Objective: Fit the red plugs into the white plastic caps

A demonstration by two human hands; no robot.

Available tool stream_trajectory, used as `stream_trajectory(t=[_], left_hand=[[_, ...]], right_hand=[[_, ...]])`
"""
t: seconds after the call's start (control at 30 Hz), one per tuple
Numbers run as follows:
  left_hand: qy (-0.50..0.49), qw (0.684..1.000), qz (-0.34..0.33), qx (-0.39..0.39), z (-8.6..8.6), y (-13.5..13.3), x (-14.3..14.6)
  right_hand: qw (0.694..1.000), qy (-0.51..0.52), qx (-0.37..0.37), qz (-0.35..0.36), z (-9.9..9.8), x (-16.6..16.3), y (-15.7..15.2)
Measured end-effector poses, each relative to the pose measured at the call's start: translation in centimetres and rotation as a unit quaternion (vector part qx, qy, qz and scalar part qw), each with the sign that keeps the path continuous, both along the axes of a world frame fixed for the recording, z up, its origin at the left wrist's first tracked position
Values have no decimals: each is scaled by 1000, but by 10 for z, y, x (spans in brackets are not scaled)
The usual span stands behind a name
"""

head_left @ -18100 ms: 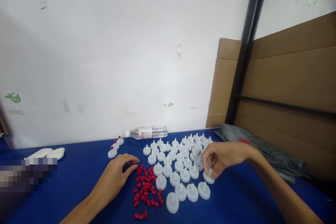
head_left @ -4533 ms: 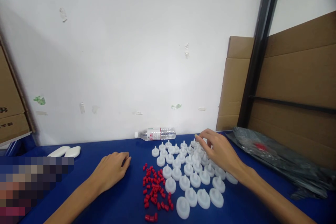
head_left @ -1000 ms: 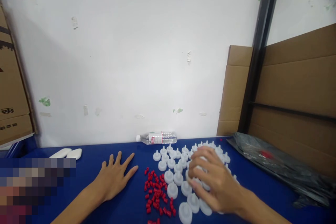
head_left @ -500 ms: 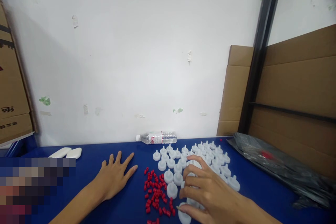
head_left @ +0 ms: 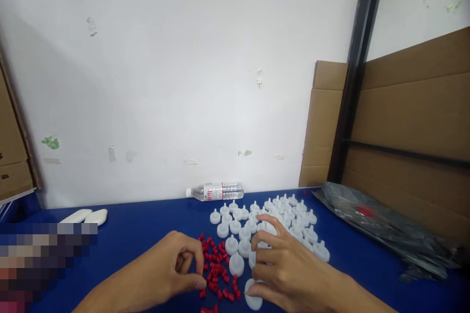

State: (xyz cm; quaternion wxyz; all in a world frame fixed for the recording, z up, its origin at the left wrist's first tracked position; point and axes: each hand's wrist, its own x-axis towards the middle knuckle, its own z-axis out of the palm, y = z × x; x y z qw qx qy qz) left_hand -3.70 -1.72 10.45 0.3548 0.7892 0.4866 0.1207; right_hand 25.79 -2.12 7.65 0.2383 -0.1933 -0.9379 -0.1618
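Note:
My left hand is curled at the left edge of a scatter of small red caps. Its thumb and index fingertips come close together in a pinch; whatever is between them, if anything, is hidden. My right hand arches over a cluster of white round plastic caps with upright spouts, fingers bent and spread apart. Its thumb touches or overlaps a white cap near the front. Several white caps lie partly hidden under that hand. Most of them stand with the spout up.
A clear plastic bottle lies by the wall. Two white rounded objects are at the left, beside a pixelated patch. On the right lies a grey plastic bag, with cardboard and a dark metal post behind.
My left hand has moved right from lying spread on the blue table to the red caps, and its fingers have curled in. My right hand stays over the white caps. The view has shifted slightly.

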Motion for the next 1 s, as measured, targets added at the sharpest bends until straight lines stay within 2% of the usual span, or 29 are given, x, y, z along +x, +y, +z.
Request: stream_trajectory(t=[0.13,0.37,0.57,0.67,0.73,0.87,1.0], left_hand=[[8,998,-1,-66,-3,-6,6],[40,998,-10,-53,-9,-9,14],[4,998,-29,-57,-13,-9,13],[-49,998,-14,-41,-12,-7,10],[-119,992,-10,-28,-14,-4,11],[-266,964,16,-18,-30,4,19],[-265,960,70,53,-45,0,33]], right_hand=[[999,24,15,19,2,-4,-3],[982,169,2,89,2,-5,-6],[966,230,22,115,4,1,-4],[973,206,30,95,6,1,-7],[980,182,48,64,7,-1,-9],[982,178,35,43,8,-6,-13],[985,164,-16,39,4,-11,-11]])
